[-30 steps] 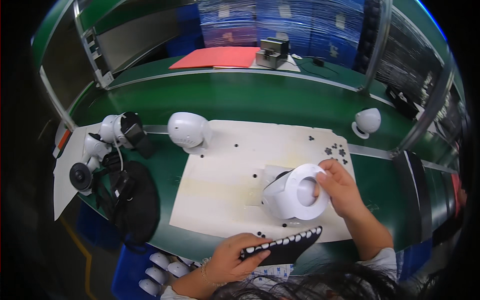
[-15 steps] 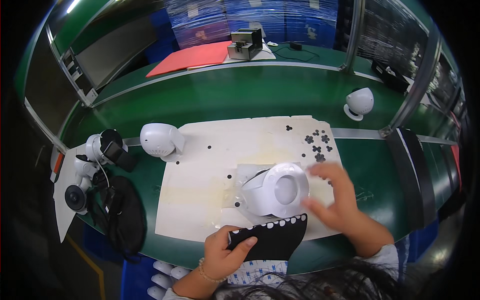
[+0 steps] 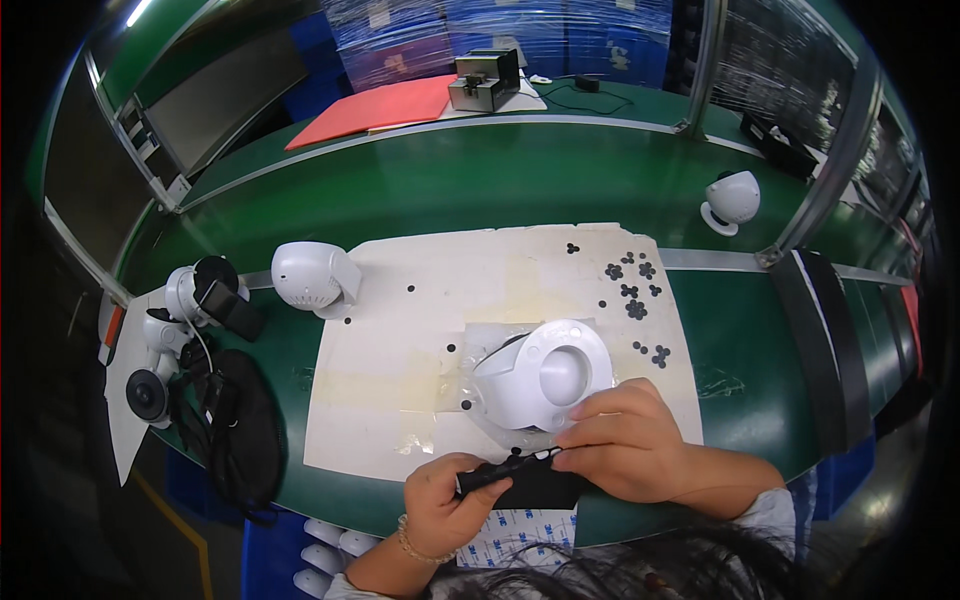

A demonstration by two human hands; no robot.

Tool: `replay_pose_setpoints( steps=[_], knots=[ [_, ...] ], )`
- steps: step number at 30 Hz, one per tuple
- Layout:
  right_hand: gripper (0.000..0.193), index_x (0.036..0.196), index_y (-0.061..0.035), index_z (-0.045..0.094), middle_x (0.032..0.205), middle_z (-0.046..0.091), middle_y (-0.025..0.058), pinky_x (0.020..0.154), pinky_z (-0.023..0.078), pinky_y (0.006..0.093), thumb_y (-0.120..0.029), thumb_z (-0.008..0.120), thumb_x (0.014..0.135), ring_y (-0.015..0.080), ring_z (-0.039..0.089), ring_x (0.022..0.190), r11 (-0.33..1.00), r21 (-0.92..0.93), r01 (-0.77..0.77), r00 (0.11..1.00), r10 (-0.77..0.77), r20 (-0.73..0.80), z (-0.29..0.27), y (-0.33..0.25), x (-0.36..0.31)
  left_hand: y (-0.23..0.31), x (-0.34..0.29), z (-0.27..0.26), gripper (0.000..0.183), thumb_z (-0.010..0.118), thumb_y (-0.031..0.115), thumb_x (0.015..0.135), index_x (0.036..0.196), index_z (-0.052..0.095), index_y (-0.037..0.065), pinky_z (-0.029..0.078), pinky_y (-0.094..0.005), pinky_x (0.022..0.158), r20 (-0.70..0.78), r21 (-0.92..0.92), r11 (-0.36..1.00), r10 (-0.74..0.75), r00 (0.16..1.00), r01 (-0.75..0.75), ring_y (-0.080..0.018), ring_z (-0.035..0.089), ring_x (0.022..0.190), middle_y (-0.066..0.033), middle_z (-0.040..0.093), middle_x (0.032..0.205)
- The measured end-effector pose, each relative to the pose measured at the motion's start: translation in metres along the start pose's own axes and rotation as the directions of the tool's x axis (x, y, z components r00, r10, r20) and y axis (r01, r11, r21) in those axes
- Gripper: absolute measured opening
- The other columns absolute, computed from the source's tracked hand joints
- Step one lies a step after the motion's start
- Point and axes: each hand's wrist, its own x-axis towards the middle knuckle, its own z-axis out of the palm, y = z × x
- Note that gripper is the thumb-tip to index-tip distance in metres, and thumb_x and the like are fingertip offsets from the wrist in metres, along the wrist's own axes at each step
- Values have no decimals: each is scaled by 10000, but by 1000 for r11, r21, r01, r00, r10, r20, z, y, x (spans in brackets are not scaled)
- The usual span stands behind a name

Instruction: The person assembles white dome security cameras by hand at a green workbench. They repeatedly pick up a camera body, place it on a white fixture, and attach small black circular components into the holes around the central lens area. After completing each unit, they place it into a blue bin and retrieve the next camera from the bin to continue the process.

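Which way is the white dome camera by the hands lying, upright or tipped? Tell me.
Tipped. The white dome camera lies on its side on the white mat, its round flat base facing up toward the viewer, beside the right hand.

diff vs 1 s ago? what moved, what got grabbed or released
Right hand came off the white dome part and moved down to the black strip, now pinching it together with the left hand. The dome part stayed on the white mat.

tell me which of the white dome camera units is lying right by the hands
The white camera shell on the clear plastic at the mat's near edge, touching the right hand. The other white units sit farther back, away from both hands.
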Motion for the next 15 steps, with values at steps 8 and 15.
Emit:
replay_pose_setpoints(
  steps=[8, 15],
  knots=[
    [310, 928, -115, 597, 928, 593, -3, 715, 371, 299, -117, 668, 627, 176, 541, 916, 992, 95, -78, 996, 82, -39, 9, -6, 5, 4, 5, 4, 183, 692, 41, 668, 752, 538, -11, 433, -290, 487, 47, 17, 992, 122, 991, -123, -251, 560, 538, -142, 577, 657],
    [266, 946, -80, 573, 904, 588, 55, 702, 390, 303, -82, 633, 687, 205, 552, 887, 973, 67, 223, 973, -227, 53, 6, -8, -3, 6, 3, 4, 171, 684, 27, 659, 748, 540, -1, 434, -299, 492, 40, 41, 998, 55, 998, -57, -253, 559, 540, -131, 578, 660]
  ],
)
